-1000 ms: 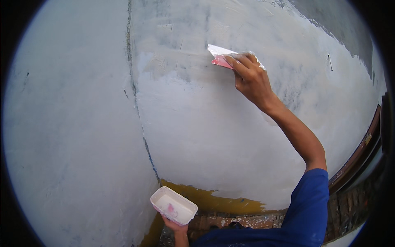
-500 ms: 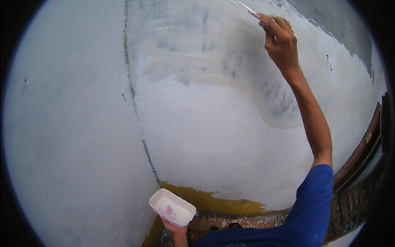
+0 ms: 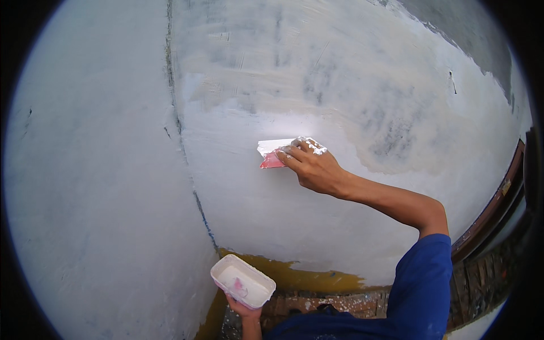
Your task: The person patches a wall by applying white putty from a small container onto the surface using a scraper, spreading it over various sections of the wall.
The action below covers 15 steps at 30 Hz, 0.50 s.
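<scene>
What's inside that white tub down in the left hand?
Inside the tub you can see smeary white stuff and a pink patch. The white stuff covers whatever is beneath it, so I can't tell how deep it goes.

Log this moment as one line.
left hand: holds white tub from below | right hand: grips white-smeared pink scraper before pale wall | wall foot: mustard-yellow patch

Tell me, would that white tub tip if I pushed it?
The white rectangular tub might tip, since only the left hand supports it. It's probably light: the white paste inside looks shallow. It seems fairly stiff, keeping its boxy shape.
</scene>
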Each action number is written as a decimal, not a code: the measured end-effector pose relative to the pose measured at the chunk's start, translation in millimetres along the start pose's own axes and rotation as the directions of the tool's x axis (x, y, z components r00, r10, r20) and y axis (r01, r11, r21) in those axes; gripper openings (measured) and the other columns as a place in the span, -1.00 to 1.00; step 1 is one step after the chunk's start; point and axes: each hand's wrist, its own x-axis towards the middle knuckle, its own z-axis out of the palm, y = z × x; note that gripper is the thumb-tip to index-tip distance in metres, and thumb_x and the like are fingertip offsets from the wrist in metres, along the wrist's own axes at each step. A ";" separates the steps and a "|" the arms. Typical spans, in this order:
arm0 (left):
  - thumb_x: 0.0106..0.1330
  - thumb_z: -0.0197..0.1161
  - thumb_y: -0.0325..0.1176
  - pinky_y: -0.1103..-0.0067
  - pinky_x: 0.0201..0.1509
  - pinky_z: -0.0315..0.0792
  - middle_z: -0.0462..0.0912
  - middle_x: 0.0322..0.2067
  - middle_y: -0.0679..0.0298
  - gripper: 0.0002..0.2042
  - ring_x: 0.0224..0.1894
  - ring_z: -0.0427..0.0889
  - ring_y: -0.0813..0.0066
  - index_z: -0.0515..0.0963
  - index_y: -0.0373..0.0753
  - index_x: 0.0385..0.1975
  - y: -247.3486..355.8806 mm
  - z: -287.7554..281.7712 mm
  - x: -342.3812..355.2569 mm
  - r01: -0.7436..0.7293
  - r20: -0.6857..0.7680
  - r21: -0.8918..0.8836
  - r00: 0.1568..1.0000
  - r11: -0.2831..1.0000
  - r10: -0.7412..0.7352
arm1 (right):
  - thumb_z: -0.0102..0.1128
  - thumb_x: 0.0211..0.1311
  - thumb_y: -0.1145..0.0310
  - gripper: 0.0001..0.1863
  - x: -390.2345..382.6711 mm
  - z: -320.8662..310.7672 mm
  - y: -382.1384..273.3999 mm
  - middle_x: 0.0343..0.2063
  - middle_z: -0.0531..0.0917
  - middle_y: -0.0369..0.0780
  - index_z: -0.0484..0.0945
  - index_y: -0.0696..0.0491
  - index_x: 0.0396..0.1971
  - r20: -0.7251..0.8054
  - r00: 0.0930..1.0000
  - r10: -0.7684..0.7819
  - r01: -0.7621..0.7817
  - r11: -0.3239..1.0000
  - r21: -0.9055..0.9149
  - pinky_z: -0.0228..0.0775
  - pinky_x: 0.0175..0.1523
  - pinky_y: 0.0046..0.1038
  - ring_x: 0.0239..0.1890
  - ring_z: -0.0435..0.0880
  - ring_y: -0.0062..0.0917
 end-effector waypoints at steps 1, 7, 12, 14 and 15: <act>0.35 -0.16 0.23 -0.03 0.29 0.32 0.37 0.28 0.18 -0.32 0.27 0.40 0.00 0.19 -0.03 0.39 3.1 -0.9 0.5 -0.006 0.000 0.000 1.000 1.000 0.006 | 0.18 -0.08 0.69 -0.46 8.1 -13.1 2.2 -0.12 0.63 -0.22 0.57 0.09 0.03 -0.004 1.000 -0.004 0.004 1.000 0.003 0.53 -0.06 -0.33 -0.03 0.58 -0.29; 0.35 -0.16 0.23 -0.01 0.29 0.32 0.37 0.28 0.19 -0.32 0.27 0.41 0.03 0.21 -0.02 0.38 4.4 -7.0 -0.5 -0.063 -0.002 0.037 0.998 0.997 0.063 | 0.18 -0.08 0.64 -0.40 18.3 -52.9 67.3 0.02 0.59 -0.24 0.54 0.04 0.10 -0.368 0.929 0.039 -0.193 0.899 -0.392 0.40 0.06 -0.27 0.05 0.54 -0.31; 0.35 -0.14 0.24 -0.01 0.31 0.30 0.36 0.29 0.20 -0.31 0.29 0.39 0.03 0.20 -0.02 0.39 8.6 -19.7 0.8 -0.097 0.047 0.055 0.994 0.994 0.095 | 0.17 -0.09 0.69 -0.42 -29.0 -30.3 38.3 0.03 0.61 -0.25 0.59 0.01 0.05 -0.219 0.975 0.046 -0.118 0.937 -0.329 0.42 0.07 -0.27 0.03 0.57 -0.33; 0.35 -0.13 0.24 -0.01 0.32 0.30 0.36 0.29 0.20 -0.31 0.29 0.38 0.02 0.19 -0.02 0.39 11.8 -23.5 5.3 -0.092 0.036 0.018 0.995 0.996 0.091 | 0.18 -0.14 0.74 -0.41 -9.4 -74.0 31.6 -0.05 0.65 -0.26 0.62 0.01 0.01 -0.367 0.930 0.017 -0.080 0.984 -0.157 0.45 0.05 -0.28 -0.02 0.60 -0.32; 0.34 -0.12 0.24 -0.01 0.32 0.29 0.35 0.30 0.20 -0.31 0.30 0.37 0.02 0.19 -0.02 0.39 11.5 -24.9 4.3 -0.062 0.020 -0.007 0.998 0.998 0.062 | 0.18 -0.18 0.78 -0.38 8.9 -100.4 45.2 -0.12 0.68 -0.28 0.63 0.00 -0.01 -0.457 0.889 -0.010 -0.113 0.964 -0.241 0.47 0.05 -0.31 -0.05 0.61 -0.32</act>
